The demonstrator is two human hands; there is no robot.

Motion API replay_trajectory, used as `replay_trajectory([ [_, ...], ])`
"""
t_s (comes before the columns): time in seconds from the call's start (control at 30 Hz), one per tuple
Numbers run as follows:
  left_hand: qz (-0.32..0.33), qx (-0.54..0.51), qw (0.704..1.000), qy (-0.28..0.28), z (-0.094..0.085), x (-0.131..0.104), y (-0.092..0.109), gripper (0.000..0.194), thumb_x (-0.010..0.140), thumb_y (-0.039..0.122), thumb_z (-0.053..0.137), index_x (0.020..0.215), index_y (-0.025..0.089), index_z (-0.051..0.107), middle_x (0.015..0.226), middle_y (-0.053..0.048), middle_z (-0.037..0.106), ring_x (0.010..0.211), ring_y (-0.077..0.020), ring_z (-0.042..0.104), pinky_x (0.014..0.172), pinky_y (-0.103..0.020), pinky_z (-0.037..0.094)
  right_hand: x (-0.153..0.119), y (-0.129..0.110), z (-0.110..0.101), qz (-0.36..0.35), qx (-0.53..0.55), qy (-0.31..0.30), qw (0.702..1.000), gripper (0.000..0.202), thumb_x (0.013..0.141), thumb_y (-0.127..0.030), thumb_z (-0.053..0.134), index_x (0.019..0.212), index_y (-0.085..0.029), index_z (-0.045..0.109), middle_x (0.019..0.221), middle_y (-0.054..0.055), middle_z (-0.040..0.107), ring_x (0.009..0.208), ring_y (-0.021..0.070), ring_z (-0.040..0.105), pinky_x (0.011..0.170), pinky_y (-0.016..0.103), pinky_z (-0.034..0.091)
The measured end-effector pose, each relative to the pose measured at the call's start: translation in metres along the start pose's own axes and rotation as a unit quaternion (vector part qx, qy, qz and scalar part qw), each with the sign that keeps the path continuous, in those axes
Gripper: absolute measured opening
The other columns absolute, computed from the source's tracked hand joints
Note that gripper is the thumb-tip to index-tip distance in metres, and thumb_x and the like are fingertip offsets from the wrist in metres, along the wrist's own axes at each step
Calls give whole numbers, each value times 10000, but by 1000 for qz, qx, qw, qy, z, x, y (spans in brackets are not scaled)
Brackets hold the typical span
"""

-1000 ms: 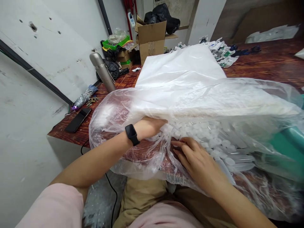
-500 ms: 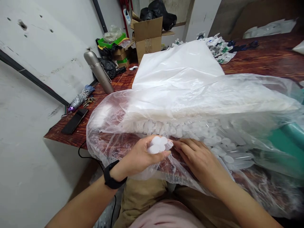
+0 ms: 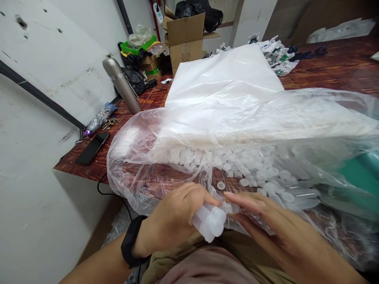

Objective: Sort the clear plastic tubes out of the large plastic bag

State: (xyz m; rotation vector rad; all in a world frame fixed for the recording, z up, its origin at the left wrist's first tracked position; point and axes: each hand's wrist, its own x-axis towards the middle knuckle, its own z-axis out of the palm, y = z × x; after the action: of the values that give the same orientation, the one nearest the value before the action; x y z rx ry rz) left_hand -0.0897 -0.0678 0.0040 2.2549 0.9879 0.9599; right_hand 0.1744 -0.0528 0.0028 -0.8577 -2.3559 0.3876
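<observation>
My left hand [image 3: 180,205], with a black wristband, is closed around a bundle of several translucent white plastic tubes [image 3: 209,221]. Their rounded ends point down towards my lap. Close beside it, my right hand [image 3: 260,209] pinches another translucent plastic tube [image 3: 232,208] between thumb and fingers, its near end by the left fingertips. Just beyond my hands lies a small round plastic cap [image 3: 220,185]. Many loose caps and short plastic pieces [image 3: 263,161] spread behind it under clear film, and longer clear tubes [image 3: 303,197] lie to the right.
A large clear plastic bag [image 3: 133,157] drapes over the wooden table [image 3: 71,165], with a white sheet [image 3: 225,79] behind. On the left are a phone [image 3: 92,148], a folded umbrella [image 3: 102,118], keys and a steel flask [image 3: 122,86]. A cardboard box [image 3: 186,39] stands at the back.
Both hands have come nearer to my body. My left hand has turned the tube bundle over, from ends facing up to ends facing down. The right hand has lifted from the pile with a tube.
</observation>
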Motion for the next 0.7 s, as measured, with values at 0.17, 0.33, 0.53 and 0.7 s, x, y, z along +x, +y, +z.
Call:
replay_trajectory([
  [0.17,65,47,997,10,0,1,2,201,1014,124,652,1205,167,605,1043,-60,792,932,-195,760,874,-310,605,3,-8,-1,-33,19,20,999,255,1141,-243,464,1371,-283,565,1106,18,819,1001,113,811,965,166,611],
  [0.33,94,52,993,47,5,2,7,167,1023,103,645,1161,187,603,1003,-48,801,928,-181,782,871,-308,634,-4,-13,6,12,1,41,999,223,1157,-321,435,1306,-297,599,1056,-3,841,927,127,831,926,194,642],
  [0.53,93,49,993,48,7,2,11,140,1014,121,669,1136,166,619,998,-56,800,905,-189,782,854,-307,630,-22,-11,10,72,2,-13,997,405,1120,-397,503,1512,-296,511,1298,46,808,1132,184,812,923,221,658],
  [0.7,82,43,995,48,12,0,10,133,1018,116,655,1136,170,628,985,-45,796,892,-184,775,853,-301,623,-14,-14,6,48,-29,12,998,381,1149,-421,430,1487,-263,507,1238,63,819,1065,161,825,914,206,649],
])
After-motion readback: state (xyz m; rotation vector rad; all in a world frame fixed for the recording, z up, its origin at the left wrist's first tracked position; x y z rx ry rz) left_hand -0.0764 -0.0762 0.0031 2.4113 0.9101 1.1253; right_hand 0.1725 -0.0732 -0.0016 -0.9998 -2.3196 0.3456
